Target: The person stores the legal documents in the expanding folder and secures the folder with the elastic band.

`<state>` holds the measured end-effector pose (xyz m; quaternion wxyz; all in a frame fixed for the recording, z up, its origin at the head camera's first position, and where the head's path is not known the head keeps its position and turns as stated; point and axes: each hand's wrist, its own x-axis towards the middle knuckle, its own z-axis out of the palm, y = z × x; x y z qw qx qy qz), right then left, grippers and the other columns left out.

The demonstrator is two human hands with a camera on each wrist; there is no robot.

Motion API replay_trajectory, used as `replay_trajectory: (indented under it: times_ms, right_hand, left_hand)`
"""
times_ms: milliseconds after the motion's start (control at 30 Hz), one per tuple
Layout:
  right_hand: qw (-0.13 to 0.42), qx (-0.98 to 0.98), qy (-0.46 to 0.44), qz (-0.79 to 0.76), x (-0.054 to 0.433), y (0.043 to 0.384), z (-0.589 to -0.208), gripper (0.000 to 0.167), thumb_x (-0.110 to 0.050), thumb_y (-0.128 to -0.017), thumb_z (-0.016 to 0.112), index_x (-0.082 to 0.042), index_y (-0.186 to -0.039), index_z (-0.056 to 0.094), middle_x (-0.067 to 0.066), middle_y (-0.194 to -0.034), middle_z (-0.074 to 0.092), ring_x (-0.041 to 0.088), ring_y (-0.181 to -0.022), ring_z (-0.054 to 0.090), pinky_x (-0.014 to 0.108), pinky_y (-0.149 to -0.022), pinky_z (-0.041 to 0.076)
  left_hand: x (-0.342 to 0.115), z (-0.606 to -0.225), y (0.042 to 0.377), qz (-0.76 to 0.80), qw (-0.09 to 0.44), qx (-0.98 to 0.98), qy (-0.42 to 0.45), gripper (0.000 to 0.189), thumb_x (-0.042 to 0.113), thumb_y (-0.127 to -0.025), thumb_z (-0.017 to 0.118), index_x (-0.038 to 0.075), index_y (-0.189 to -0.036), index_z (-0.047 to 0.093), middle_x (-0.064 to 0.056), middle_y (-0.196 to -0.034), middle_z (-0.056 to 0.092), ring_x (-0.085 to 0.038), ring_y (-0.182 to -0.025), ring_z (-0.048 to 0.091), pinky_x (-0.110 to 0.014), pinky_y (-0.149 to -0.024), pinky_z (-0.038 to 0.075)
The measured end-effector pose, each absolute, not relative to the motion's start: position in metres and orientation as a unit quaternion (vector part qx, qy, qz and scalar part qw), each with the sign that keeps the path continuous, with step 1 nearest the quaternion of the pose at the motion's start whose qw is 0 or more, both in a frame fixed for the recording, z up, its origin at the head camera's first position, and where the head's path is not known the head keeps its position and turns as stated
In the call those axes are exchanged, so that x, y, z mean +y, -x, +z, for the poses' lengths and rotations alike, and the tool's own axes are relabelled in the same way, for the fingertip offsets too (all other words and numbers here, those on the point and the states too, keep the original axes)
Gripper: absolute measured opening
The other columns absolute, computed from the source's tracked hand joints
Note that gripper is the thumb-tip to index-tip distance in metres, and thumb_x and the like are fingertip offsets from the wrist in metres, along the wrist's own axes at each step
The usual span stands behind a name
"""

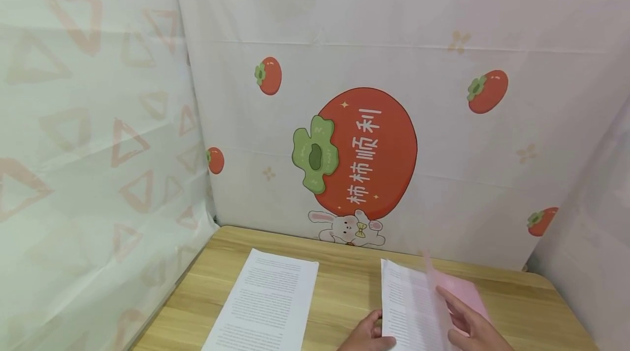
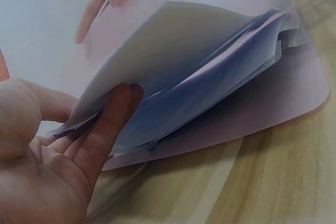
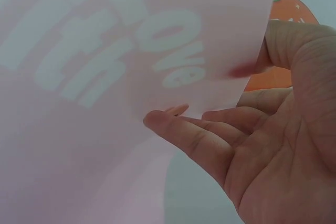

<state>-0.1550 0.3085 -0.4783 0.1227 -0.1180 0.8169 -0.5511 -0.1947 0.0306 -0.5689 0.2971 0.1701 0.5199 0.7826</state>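
Fingers of a person's left hand pinch the left edge of a sheaf of printed sheets, which bows up off a pink cover at the right of the worktop. Fingers of the right hand are spread at the cover's raised, translucent leaf, the thumb showing through it; how firmly they bear on it cannot be told. Good handling here would seem to ask for a light left-hand pinch that keeps the sheets' edges even, while the right hand holds the floppy leaf wide, so no corner snags or creases. Well apart on the left lies another printed paper, flat and untouched. Beyond, a pale backdrop carries a large red fruit print, smaller ones around it, and a cartoon rabbit just beneath.
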Motion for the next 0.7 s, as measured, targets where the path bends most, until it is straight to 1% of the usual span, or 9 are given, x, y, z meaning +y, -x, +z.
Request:
replay_trajectory:
  times_ms: [67, 167, 367, 533, 567, 700]
  right_hand:
    - [0.12, 0.818, 0.116, -0.55, 0.308, 0.155, -0.479, 0.08, 0.003, -0.093, 0.06, 0.017, -0.155, 0.012, 0.049, -0.154, 0.003, -0.011, -0.123, 0.041, 0.012, -0.092, 0.041]
    - [0.121, 0.813, 0.122, -0.556, 0.309, 0.155, -0.48, 0.08, 0.005, -0.092, 0.06, 0.018, -0.154, 0.01, 0.05, -0.153, 0.001, -0.015, -0.121, 0.039, 0.012, -0.092, 0.041]
    - [0.118, 0.802, 0.141, -0.568, 0.308, 0.155, -0.483, 0.079, 0.008, -0.092, 0.058, 0.02, -0.153, 0.009, 0.051, -0.151, -0.002, -0.018, -0.119, 0.036, 0.011, -0.091, 0.041]
    - [0.121, 0.806, 0.124, -0.567, 0.307, 0.155, -0.482, 0.081, 0.007, -0.091, 0.059, 0.019, -0.153, 0.009, 0.05, -0.152, 0.0, -0.015, -0.119, 0.039, 0.012, -0.09, 0.042]
    - [0.122, 0.805, 0.122, -0.567, 0.306, 0.155, -0.481, 0.081, 0.006, -0.091, 0.059, 0.019, -0.153, 0.008, 0.05, -0.152, 0.0, -0.012, -0.121, 0.041, 0.012, -0.09, 0.043]
    - [0.128, 0.798, 0.125, -0.576, 0.305, 0.154, -0.48, 0.082, 0.007, -0.091, 0.058, 0.019, -0.154, 0.006, 0.05, -0.152, -0.002, -0.009, -0.122, 0.043, 0.015, -0.091, 0.045]
  left_hand:
    - [0.033, -0.57, 0.195, 0.783, 0.293, 0.521, -0.174, 0.054, -0.005, -0.091, 0.062, 0.004, -0.142, 0.049, -0.017, -0.109, 0.071, -0.035, -0.103, 0.07, -0.041, -0.083, 0.059]
    - [0.037, -0.573, 0.195, 0.779, 0.289, 0.526, -0.181, 0.054, -0.004, -0.089, 0.062, 0.003, -0.142, 0.05, -0.018, -0.108, 0.072, -0.035, -0.101, 0.07, -0.041, -0.082, 0.06]
    - [0.039, -0.578, 0.194, 0.781, 0.298, 0.509, -0.203, 0.053, -0.004, -0.088, 0.06, 0.001, -0.139, 0.047, -0.02, -0.112, 0.071, -0.039, -0.107, 0.068, -0.042, -0.085, 0.058]
    - [0.043, -0.578, 0.194, 0.789, 0.305, 0.493, -0.202, 0.053, -0.004, -0.087, 0.062, 0.002, -0.138, 0.047, -0.019, -0.114, 0.07, -0.038, -0.111, 0.066, -0.044, -0.089, 0.057]
    - [0.044, -0.578, 0.194, 0.791, 0.307, 0.489, -0.201, 0.053, -0.004, -0.087, 0.064, 0.002, -0.137, 0.047, -0.019, -0.115, 0.07, -0.038, -0.112, 0.066, -0.045, -0.09, 0.056]
    - [0.048, -0.579, 0.195, 0.793, 0.314, 0.478, -0.209, 0.053, 0.0, -0.089, 0.068, 0.003, -0.137, 0.046, -0.017, -0.117, 0.069, -0.037, -0.114, 0.064, -0.044, -0.093, 0.055]
